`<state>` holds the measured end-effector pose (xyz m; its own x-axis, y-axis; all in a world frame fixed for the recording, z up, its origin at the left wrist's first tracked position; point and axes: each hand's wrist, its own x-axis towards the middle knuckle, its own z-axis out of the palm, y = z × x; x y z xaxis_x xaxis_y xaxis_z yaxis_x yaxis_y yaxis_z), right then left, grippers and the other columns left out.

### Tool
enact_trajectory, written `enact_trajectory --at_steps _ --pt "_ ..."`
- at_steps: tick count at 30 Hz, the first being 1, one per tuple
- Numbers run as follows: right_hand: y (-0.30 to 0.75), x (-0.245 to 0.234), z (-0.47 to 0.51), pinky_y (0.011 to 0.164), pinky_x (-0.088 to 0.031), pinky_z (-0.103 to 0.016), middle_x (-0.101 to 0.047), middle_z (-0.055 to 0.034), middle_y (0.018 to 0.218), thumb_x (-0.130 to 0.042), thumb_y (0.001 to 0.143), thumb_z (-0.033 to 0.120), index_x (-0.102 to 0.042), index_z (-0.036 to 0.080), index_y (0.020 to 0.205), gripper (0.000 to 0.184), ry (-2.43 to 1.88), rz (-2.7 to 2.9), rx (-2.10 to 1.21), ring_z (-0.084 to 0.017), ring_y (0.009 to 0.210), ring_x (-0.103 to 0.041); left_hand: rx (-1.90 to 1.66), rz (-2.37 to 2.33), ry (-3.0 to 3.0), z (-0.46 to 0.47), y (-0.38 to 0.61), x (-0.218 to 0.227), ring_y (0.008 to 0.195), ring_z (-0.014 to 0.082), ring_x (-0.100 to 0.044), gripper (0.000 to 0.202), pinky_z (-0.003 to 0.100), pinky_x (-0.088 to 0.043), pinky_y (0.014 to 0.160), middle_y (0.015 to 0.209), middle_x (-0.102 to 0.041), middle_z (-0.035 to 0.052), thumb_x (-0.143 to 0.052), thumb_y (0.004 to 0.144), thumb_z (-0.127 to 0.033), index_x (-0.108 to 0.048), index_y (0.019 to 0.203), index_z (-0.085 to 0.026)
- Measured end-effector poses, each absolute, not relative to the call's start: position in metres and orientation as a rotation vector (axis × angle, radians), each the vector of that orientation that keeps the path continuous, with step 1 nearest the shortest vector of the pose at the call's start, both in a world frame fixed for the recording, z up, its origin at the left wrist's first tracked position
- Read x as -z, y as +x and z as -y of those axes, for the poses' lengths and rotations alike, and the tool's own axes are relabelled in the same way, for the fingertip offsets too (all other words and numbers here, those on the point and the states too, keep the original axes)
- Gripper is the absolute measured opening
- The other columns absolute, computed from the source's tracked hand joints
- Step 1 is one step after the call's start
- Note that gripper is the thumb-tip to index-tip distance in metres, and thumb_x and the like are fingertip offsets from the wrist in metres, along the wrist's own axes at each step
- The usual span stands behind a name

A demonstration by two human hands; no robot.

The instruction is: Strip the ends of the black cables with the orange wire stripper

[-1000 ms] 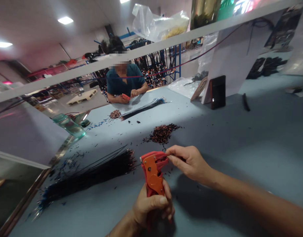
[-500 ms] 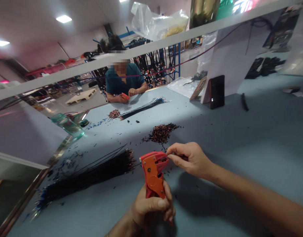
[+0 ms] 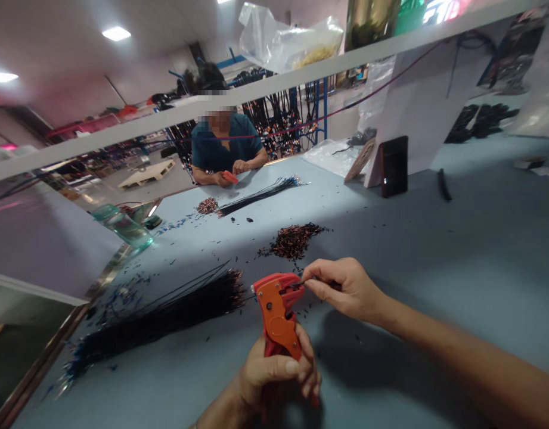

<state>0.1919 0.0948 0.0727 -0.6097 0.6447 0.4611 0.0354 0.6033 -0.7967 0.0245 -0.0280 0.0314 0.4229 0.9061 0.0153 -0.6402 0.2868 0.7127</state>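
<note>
My left hand (image 3: 278,366) is wrapped around the handles of an orange and red wire stripper (image 3: 279,319), held upright above the table. To the right of its head, my right hand (image 3: 341,286) pinches a thin black wire (image 3: 301,284) between thumb and forefinger, right at the stripper's jaws. A thick bundle of black wires (image 3: 167,316) lies left of the stripper, copper ends towards it and blue ends at the lower left. Behind the tool rests a pile of short black and copper wire scraps (image 3: 294,241).
Across the table (image 3: 435,268) a co-worker (image 3: 227,143) holds a red tool beside a smaller wire bundle (image 3: 259,195) and a copper-coloured pile (image 3: 207,206). A green jar (image 3: 124,226) lies tilted at the left edge. A phone (image 3: 394,167) leans against a panel at the right back.
The stripper has shifted slightly left, away from my right fingers, and more black wire shows at its jaws. My left fingers have loosened a little on the handles. My right hand is nearly still.
</note>
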Motion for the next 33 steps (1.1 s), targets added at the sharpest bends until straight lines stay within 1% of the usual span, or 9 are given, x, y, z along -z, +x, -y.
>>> enact_trajectory --at_steps 3,7,13,20,24,29,33 --pt "0.1917 -0.0723 -0.0951 0.042 -0.026 -0.02 -0.038 0.0087 0.049 -0.052 0.088 0.024 -0.065 0.016 0.083 0.015 -0.544 2.058 -1.002 -0.006 0.043 -0.031 -1.084 -0.433 0.724 0.0279 0.0258 -0.0324 0.053 0.012 -0.055 0.027 0.031 -0.05 0.06 0.061 -0.053 -0.0012 -0.072 0.072 -0.025 -0.063 0.093 -0.011" --pt "0.1916 -0.0719 -0.0956 0.043 -0.027 -0.019 -0.041 0.0081 0.051 -0.052 0.088 0.022 -0.067 0.016 0.086 0.016 -0.518 2.066 -0.976 -0.006 0.044 -0.033 -1.068 -0.41 0.726 0.0284 0.0256 -0.0337 0.053 0.0114 -0.054 0.026 0.031 -0.049 0.06 0.061 -0.053 -0.0012 -0.071 0.072 -0.024 -0.064 0.093 -0.01" --pt "0.192 -0.0742 -0.0968 0.044 -0.029 -0.02 -0.045 0.0072 0.052 -0.052 0.088 0.021 -0.067 0.016 0.086 0.016 -0.498 2.066 -0.936 -0.006 0.045 -0.035 -1.071 -0.409 0.711 0.027 0.0242 -0.0329 0.055 0.012 -0.054 0.032 0.031 -0.049 0.062 0.063 -0.052 -0.0011 -0.072 0.069 -0.026 -0.064 0.095 -0.01" --pt "0.1923 -0.0748 -0.097 0.043 -0.026 -0.02 -0.039 0.0082 0.051 -0.053 0.088 0.022 -0.066 0.016 0.083 0.015 -0.525 2.063 -0.959 -0.006 0.044 -0.031 -1.07 -0.407 0.714 0.0274 0.0234 -0.0304 0.056 0.0125 -0.055 0.032 0.031 -0.05 0.062 0.063 -0.052 -0.0009 -0.071 0.069 -0.025 -0.064 0.096 -0.009" --pt "0.1926 -0.0729 -0.0971 0.043 -0.027 -0.019 -0.039 0.0081 0.051 -0.053 0.088 0.022 -0.066 0.015 0.084 0.015 -0.511 2.073 -0.948 -0.006 0.044 -0.033 -1.071 -0.396 0.704 0.0277 0.023 -0.0288 0.056 0.0129 -0.056 0.032 0.032 -0.05 0.062 0.063 -0.052 -0.0005 -0.071 0.069 -0.024 -0.064 0.097 -0.008" --pt "0.1932 -0.0728 -0.0964 0.043 -0.027 -0.018 -0.039 0.0082 0.051 -0.053 0.088 0.021 -0.065 0.014 0.083 0.015 -0.483 2.077 -0.935 -0.006 0.044 -0.033 -1.068 -0.415 0.697 0.0283 0.0244 -0.0317 0.054 0.0126 -0.056 0.027 0.032 -0.051 0.061 0.062 -0.053 -0.0003 -0.07 0.072 -0.022 -0.066 0.095 -0.009" --pt "0.1932 -0.0734 -0.0964 0.044 -0.027 -0.018 -0.04 0.0078 0.051 -0.053 0.088 0.021 -0.065 0.014 0.082 0.016 -0.481 2.079 -0.921 -0.006 0.044 -0.033 -1.065 -0.419 0.684 0.0288 0.0254 -0.0332 0.049 0.0109 -0.054 0.02 0.029 -0.05 0.057 0.057 -0.053 -0.0013 -0.069 0.074 -0.02 -0.066 0.092 -0.01"
